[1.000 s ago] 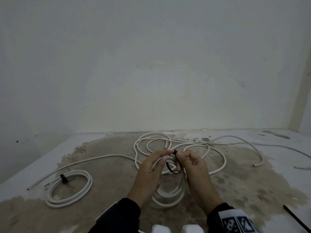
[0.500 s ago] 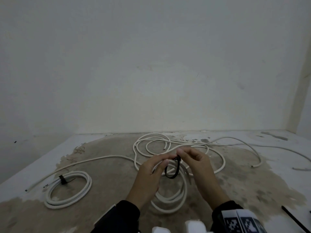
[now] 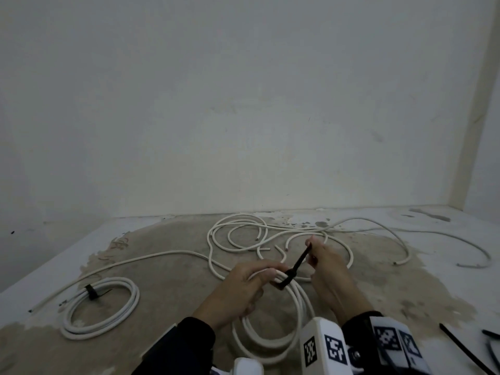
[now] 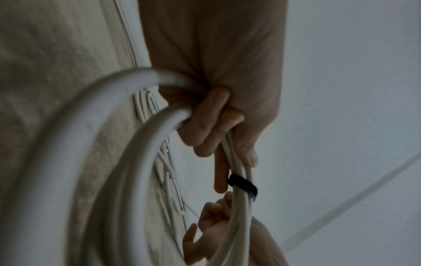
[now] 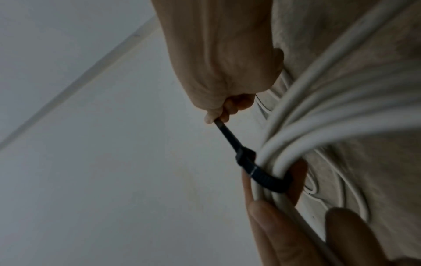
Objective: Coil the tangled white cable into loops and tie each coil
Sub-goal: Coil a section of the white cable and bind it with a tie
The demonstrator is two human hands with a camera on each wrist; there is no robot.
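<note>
Left hand (image 3: pixel 238 289) grips the coil (image 3: pixel 273 336) bunched in its curled fingers, right hand (image 3: pixel 328 263) pinches the tail of the black zip tie (image 3: pixel 290 272) wrapped snug round the strands. Tied coil (image 3: pixel 100 307) sits left on the floor (image 3: pixel 167 288), loose cable (image 3: pixel 243 234) behind

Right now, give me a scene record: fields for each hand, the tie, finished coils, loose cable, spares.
left hand: grips the held coil beside the tie
right hand: pinches the tie's tail, pulled away from the coil
black zip tie: looped round the coil's strands, tail through its head
tied coil: on the floor at left, black tie on it
loose cable: tangled on the floor by the wall
spare ties: black, on the floor at right
</note>
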